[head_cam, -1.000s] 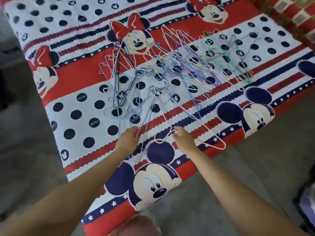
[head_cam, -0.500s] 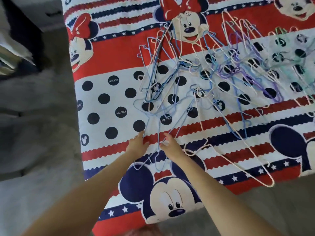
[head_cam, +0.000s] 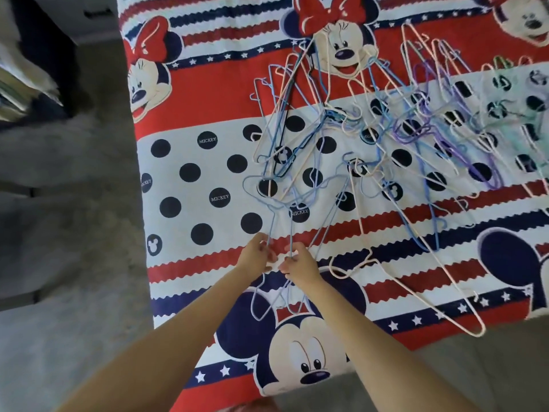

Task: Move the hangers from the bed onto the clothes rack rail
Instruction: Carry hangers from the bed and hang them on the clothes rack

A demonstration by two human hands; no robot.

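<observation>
While reaching over the bed at 6 o'clock: left hand and right hand, fingers curled, pinching thin blue hangers side by side. Toward 12 and 2 o'clock, tangled pile of hangers lying across the cartoon-print bedsheet.

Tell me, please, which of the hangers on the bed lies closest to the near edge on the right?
The pale pink hanger, lying apart from the tangled pile; its corner reaches almost to the bed's near edge, right of both hands.
</observation>
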